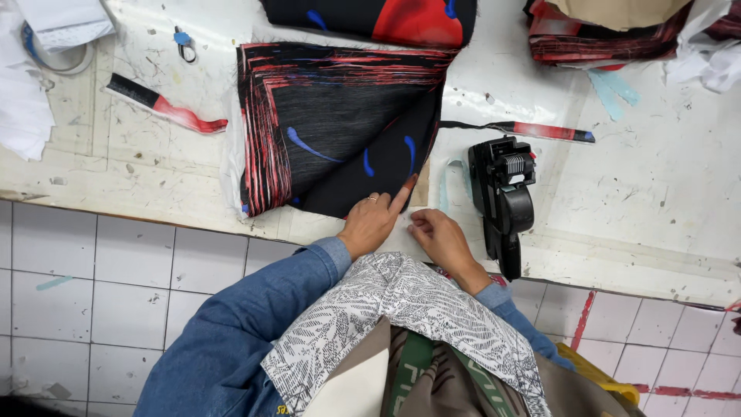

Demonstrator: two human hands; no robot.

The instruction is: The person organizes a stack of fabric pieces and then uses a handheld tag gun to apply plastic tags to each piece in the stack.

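Looking down from the head camera, both arms in blue denim sleeves reach forward over the edge of the white surface (139,154). The left hand (374,220) lies palm down, with its pointing finger stretched out and pressing on the near corner of the stack of black and red cloth pieces (332,123). It grips nothing. A ring shows on one finger. The right hand (440,235) sits just beside it, with fingers curled together on a pale strip at the surface edge; I cannot tell if it pinches anything.

The cloth stack lies flat, just ahead of the hands. Its long side runs away from the person, and its red striped edge is on the left.

A black label gun (503,197) lies right of the hands, handle toward the person. Small blue scissors (184,44) lie far back on the left.
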